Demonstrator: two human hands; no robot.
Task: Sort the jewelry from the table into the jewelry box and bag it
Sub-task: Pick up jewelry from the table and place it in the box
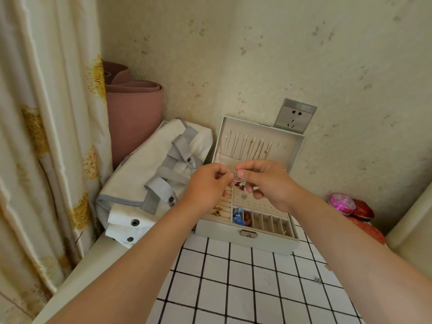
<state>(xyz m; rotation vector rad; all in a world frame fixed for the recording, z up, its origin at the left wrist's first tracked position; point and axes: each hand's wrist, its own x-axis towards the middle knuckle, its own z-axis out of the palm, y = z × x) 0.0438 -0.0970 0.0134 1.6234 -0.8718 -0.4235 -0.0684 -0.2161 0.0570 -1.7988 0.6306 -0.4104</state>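
A tiny silver earring [235, 174] is pinched between the fingertips of the left hand [208, 185] and right hand [268, 181], just above the open cream jewelry box [247, 239], with the white-and-grey cloth bag [154, 183] beside the box.

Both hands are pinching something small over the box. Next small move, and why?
Probably lower the small silver piece onto the perforated panel below; left hand and right hand pinch it above the open jewelry box, where red studs already sit.
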